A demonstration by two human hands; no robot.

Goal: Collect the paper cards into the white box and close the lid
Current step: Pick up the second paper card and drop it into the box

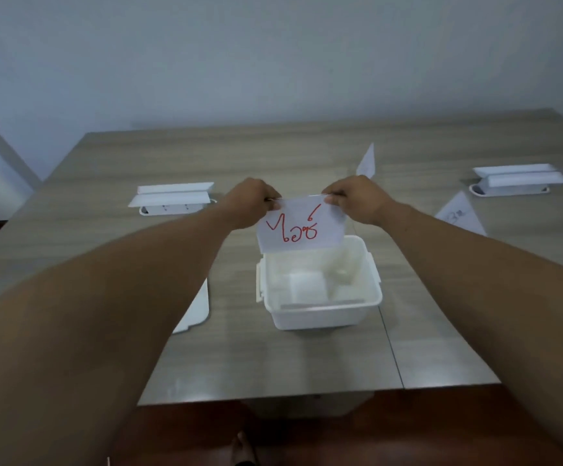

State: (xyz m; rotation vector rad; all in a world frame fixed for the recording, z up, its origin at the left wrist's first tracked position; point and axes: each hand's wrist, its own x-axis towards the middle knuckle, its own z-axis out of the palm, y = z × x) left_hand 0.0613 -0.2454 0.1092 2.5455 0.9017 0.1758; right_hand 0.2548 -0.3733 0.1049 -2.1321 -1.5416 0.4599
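Observation:
A white paper card [302, 225] with red handwriting hangs upright just above the far rim of the open white box [320, 316]. My left hand [251, 203] pinches its top left corner and my right hand [354, 200] pinches its top right corner. Pale folded paper lies inside the box. The white lid [196, 309] lies flat on the table to the left of the box, partly hidden by my left forearm. Two more folded paper cards stand on the table: one [366, 161] behind my right hand, another [460, 215] to the right.
The grey wood-grain table [307, 358] has two raised white socket boxes, one at the back left [172, 198] and one at the back right [517, 179]. A seam runs down the tabletop right of the box. A pale wall stands behind; brown floor shows below the near edge.

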